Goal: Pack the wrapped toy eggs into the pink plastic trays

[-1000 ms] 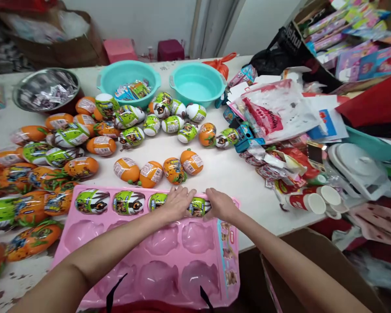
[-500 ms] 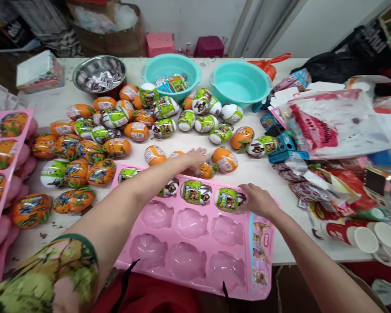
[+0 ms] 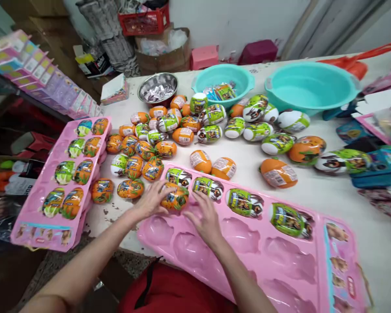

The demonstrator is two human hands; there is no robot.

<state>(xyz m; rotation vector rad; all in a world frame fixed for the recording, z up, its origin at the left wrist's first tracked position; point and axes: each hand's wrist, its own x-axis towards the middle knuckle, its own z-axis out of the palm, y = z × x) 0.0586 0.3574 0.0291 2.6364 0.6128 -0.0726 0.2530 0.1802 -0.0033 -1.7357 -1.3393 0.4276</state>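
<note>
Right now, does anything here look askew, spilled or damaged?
Yes, mildly. The large pink moulded plastic tray nearest you seems to jut past the front edge of the white table, so it may lack support there. Brown blotches mark the table left of that tray, perhaps stains or worn paint. I see no spill.

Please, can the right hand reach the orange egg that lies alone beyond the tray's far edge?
Probably yes. The right hand looks open, and the orange egg lies uncovered on the table. Only the pink tray and its row of green-and-white eggs lie between, seemingly low enough to reach over.
</note>
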